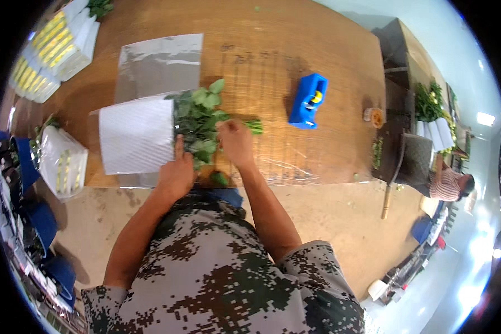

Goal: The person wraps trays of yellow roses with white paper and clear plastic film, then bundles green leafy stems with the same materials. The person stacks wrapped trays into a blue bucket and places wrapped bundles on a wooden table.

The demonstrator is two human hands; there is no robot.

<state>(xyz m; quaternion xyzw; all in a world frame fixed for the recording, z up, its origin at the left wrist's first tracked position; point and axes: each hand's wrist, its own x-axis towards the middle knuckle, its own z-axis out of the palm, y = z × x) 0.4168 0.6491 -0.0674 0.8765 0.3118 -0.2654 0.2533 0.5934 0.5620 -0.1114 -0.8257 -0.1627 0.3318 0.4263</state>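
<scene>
A bunch of leafy green stems lies on the wooden table, its cut ends pointing right. Its left end disappears under a white ribbed wrapping sheet, so any flower heads there are hidden. At the sheet's right edge, my left hand rests against the lower leaves, index finger stretched out. My right hand is over the stems just right of the leaves, fingertips pinched together; what they grip is too small to make out. A clear plastic sheet lies beyond the wrapping sheet.
A blue tape dispenser and a small tub stand to the right. Wrapped bundles lie at the left, with more stacked beyond. Blue buckets line the floor at left. Another person works at far right.
</scene>
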